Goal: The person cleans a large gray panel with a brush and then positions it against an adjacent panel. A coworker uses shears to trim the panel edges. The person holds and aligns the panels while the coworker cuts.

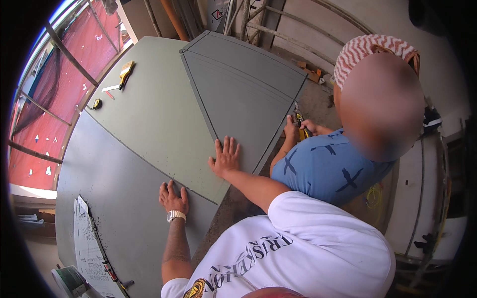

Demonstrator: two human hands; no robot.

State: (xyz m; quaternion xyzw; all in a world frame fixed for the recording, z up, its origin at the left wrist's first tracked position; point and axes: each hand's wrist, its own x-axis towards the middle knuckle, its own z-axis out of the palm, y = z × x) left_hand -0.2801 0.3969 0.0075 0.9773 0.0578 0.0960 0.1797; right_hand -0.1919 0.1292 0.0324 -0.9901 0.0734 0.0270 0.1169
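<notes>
My left hand point(173, 196), a watch point(176, 215) on its wrist, lies flat with fingers spread on a grey sheet panel point(119, 171) close to its seam with a pale green surface point(149, 99). Farther right, my right hand point(226, 157) rests open, fingers apart, at the lower left edge of a dark grey panel point(238, 82) with lines along its borders. Neither hand grips anything. Beside me on the right, a co-worker in a blue shirt point(318, 164) holds yellow-and-black snips or pliers point(299, 119) at that panel's right edge.
A paintbrush point(126, 73) and a tape measure point(97, 104) lie on the far left of the green surface. Lower left are a printed white sheet point(88, 248) and a long thin dark tool point(103, 253). Metal railings point(69, 57) stand along the left side.
</notes>
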